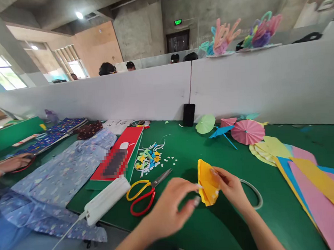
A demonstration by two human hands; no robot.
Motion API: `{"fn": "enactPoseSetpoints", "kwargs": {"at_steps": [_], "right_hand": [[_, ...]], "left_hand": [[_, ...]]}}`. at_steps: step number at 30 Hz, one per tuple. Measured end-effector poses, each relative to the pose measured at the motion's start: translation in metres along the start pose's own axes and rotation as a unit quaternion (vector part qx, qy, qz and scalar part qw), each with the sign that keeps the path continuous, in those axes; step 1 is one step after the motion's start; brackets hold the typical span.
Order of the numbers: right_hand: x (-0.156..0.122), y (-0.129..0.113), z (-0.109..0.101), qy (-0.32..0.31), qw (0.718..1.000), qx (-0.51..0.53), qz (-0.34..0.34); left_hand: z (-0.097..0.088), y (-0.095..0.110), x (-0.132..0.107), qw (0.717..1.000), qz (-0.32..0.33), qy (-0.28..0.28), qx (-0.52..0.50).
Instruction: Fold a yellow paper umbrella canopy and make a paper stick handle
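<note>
My right hand [230, 185] pinches a yellow folded paper piece [206, 181], creased like a small paper umbrella canopy, above the green table. My left hand [172, 204] is at the paper's left edge with thumb and forefinger a little apart. A small white bit shows by the left forefinger's tip; whether that finger touches the paper I cannot tell. Left of my left hand lie scissors [152, 186] with one yellow and one red handle loop, blades pointing away. A pale ring [257, 195], partly hidden by my right hand, lies on the table.
Paper scraps [149, 158] are heaped beyond the scissors. Finished paper umbrellas [248, 131] stand at the back right, near coloured paper sheets [310, 203]. A black phone [189, 115] leans on the white partition [142, 92]. A white power bank [108, 200] trails a cable. Another person's hand [15, 163] is far left.
</note>
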State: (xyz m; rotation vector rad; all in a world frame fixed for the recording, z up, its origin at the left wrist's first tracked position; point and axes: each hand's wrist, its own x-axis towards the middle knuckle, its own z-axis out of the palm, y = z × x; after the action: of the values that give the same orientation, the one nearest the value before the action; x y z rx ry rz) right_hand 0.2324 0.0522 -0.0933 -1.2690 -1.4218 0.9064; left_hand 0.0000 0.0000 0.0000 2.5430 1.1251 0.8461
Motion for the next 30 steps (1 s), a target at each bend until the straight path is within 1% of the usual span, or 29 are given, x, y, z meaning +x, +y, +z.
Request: {"fn": "enactPoseSetpoints", "kwargs": {"at_steps": [2,3,4,6,8,10,11,13,15,17,20,24,27,30], "right_hand": [[-0.003,-0.004,0.002,-0.010,1.000,0.010,-0.002],[-0.004,-0.006,0.003,-0.017,1.000,0.015,-0.004],[-0.005,-0.009,0.003,-0.024,0.999,0.020,-0.007],[-0.006,-0.013,0.003,-0.033,0.999,0.028,-0.011],[-0.006,-0.016,0.002,-0.040,0.998,0.035,-0.017],[-0.005,-0.018,0.002,-0.038,0.998,0.041,-0.023],[-0.005,-0.019,0.001,-0.037,0.998,0.044,-0.025],[-0.007,-0.023,-0.001,-0.039,0.998,0.051,-0.025],[-0.010,-0.028,-0.003,-0.051,0.997,0.060,-0.022],[-0.014,-0.036,-0.006,-0.071,0.995,0.071,-0.018],[-0.016,-0.049,-0.010,-0.105,0.991,0.084,-0.010],[-0.011,-0.066,-0.009,-0.142,0.985,0.093,0.009],[-0.003,-0.074,-0.002,-0.150,0.984,0.090,0.036],[0.007,-0.075,0.006,-0.158,0.980,0.101,0.066]], "left_hand": [[0.025,0.027,0.021,0.996,0.081,-0.041,-0.021],[0.036,0.035,0.029,0.991,0.114,-0.067,-0.016],[0.045,0.039,0.036,0.988,0.134,-0.073,-0.008],[0.057,0.040,0.044,0.987,0.137,-0.079,0.011],[0.060,0.035,0.046,0.992,0.105,-0.067,0.034],[0.057,0.028,0.044,0.994,0.068,-0.060,0.057],[0.053,0.025,0.042,0.995,0.037,-0.054,0.071],[0.045,0.020,0.038,0.995,-0.006,-0.036,0.090],[0.035,0.014,0.036,0.994,-0.040,-0.026,0.101],[0.024,0.009,0.038,0.992,-0.057,-0.021,0.107],[0.010,0.006,0.046,0.988,-0.056,-0.010,0.142],[-0.002,0.004,0.059,0.984,-0.036,-0.075,0.158],[0.000,-0.003,0.063,0.983,-0.005,-0.109,0.147],[0.008,-0.019,0.066,0.982,0.032,-0.136,0.130]]}}
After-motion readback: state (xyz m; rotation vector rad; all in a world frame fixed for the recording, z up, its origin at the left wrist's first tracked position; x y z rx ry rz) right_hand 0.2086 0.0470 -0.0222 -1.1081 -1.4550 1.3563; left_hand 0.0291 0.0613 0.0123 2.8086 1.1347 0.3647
